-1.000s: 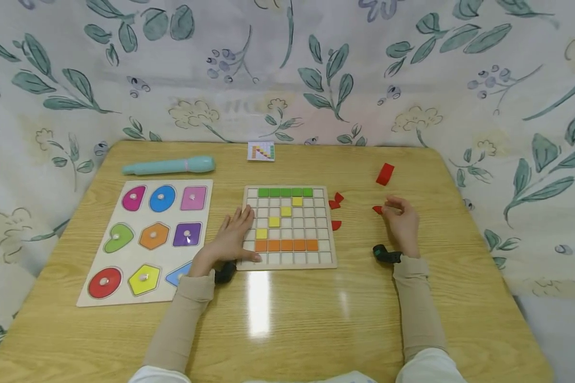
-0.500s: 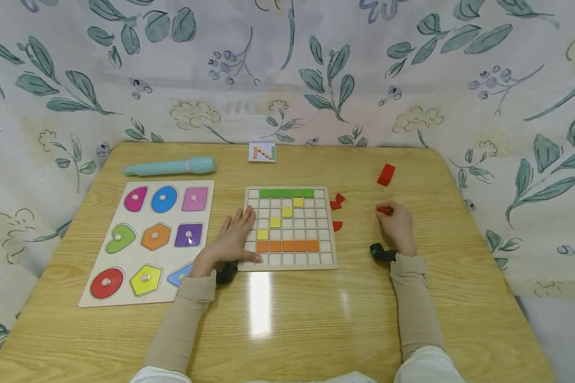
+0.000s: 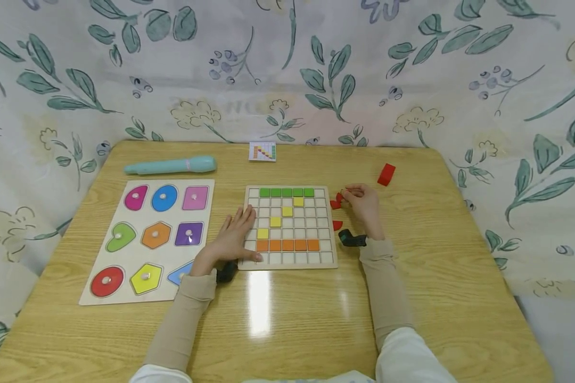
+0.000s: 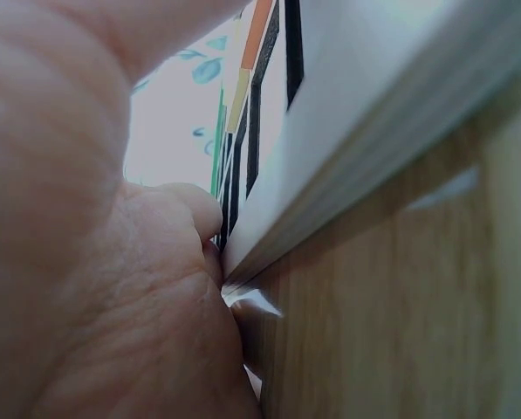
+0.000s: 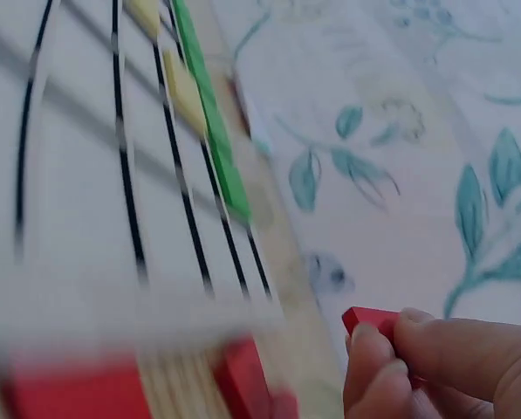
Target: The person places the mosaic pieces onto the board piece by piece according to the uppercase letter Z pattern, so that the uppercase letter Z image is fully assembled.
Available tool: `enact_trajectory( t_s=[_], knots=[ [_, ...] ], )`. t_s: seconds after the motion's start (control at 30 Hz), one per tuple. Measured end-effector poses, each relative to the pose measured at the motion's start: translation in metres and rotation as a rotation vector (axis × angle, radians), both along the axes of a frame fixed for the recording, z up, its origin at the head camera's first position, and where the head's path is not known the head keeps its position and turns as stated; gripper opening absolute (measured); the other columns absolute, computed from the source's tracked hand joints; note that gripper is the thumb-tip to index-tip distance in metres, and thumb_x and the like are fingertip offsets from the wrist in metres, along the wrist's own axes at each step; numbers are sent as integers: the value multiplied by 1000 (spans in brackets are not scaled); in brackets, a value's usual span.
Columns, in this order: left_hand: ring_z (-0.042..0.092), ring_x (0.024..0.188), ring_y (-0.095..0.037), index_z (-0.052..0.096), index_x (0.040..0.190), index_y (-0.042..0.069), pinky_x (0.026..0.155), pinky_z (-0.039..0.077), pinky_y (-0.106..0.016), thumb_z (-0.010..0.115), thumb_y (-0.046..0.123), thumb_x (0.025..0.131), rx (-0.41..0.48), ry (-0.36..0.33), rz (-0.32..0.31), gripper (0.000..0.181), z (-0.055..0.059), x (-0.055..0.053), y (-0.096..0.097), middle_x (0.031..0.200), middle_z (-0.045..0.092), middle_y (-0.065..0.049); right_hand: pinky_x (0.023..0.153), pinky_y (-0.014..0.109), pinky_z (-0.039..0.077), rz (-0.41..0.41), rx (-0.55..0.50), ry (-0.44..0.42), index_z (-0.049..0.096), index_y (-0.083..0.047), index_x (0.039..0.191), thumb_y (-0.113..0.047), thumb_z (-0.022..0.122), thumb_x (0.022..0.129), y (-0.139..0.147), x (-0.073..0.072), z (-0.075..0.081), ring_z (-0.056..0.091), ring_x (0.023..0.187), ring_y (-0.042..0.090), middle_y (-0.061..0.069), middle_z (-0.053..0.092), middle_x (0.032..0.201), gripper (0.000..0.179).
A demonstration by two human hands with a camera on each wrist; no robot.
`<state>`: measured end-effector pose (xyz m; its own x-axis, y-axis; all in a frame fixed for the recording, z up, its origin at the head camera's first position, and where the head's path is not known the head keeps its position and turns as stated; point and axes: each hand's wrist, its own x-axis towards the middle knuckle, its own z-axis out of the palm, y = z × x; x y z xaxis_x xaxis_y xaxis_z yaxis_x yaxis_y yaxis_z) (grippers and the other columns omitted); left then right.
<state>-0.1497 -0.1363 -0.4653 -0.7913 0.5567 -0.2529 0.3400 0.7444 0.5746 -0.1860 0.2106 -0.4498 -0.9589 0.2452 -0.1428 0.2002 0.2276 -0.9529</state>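
Note:
A pale wooden grid board (image 3: 333, 247) lies on the table, with a green row (image 3: 286, 192), a yellow diagonal (image 3: 275, 222) and an orange row (image 3: 288, 245) of square tiles. My left hand (image 3: 230, 238) rests on its left edge, fingers spread and the thumb over the near left corner; the left wrist view shows the palm beside the board's edge (image 4: 330, 166). My right hand (image 3: 365, 209) is just right of the board, pinching a small red block (image 5: 375, 320) between thumb and fingers. Close by it lie loose red wedge-shaped blocks (image 3: 337, 225).
Farther right stands a red block (image 3: 386, 174). A picture card (image 3: 262, 151) with a coloured grid pattern lies behind the board. To the left are a knobbed shape puzzle (image 3: 160, 293) and a turquoise pen-like stick (image 3: 170, 165). A floral cloth (image 3: 287, 69) hangs behind the table.
My right hand has picked up a red block from the table at the right and carried it left, toward the board's right edge. The left hand has stayed in place.

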Motion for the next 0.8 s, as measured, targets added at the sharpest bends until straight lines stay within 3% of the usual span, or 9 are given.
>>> enact_trajectory(
  t_s=[0.2, 0.4, 0.67, 0.8],
  knots=[
    [-15, 149, -36, -1, 154, 1, 119, -12, -57, 80, 46, 74, 8, -13, -7, 122, 1, 2, 1, 163, -11, -15, 59, 16, 53, 82, 18, -29, 68, 1, 111, -13, 64, 94, -45, -16, -8, 62, 66, 8, 13, 67, 93, 23],
    [-15, 149, -37, -1, 154, 1, 119, -12, -57, 79, 47, 74, 6, -19, -15, 123, 1, 2, 2, 163, -11, -16, 61, 20, 48, 123, 188, -36, 70, -1, 104, -14, 63, 94, -63, -17, -13, 59, 72, 15, 16, 67, 95, 18],
    [-15, 150, -36, -1, 155, 2, 119, -12, -57, 79, 47, 74, -6, -8, -6, 123, 2, 1, 1, 163, -11, -14, 69, 30, 48, 237, 444, 85, 74, -1, 94, -10, 65, 92, -77, -15, -10, 61, 82, 26, 17, 68, 96, 13],
    [-14, 149, -37, 0, 154, 0, 119, -11, -58, 80, 46, 74, 4, -7, -6, 122, 3, 0, -1, 163, -10, -16, 70, 29, 49, 253, 437, 121, 73, -1, 96, -8, 66, 91, -78, -15, -12, 61, 84, 27, 17, 69, 95, 11]
  ],
)
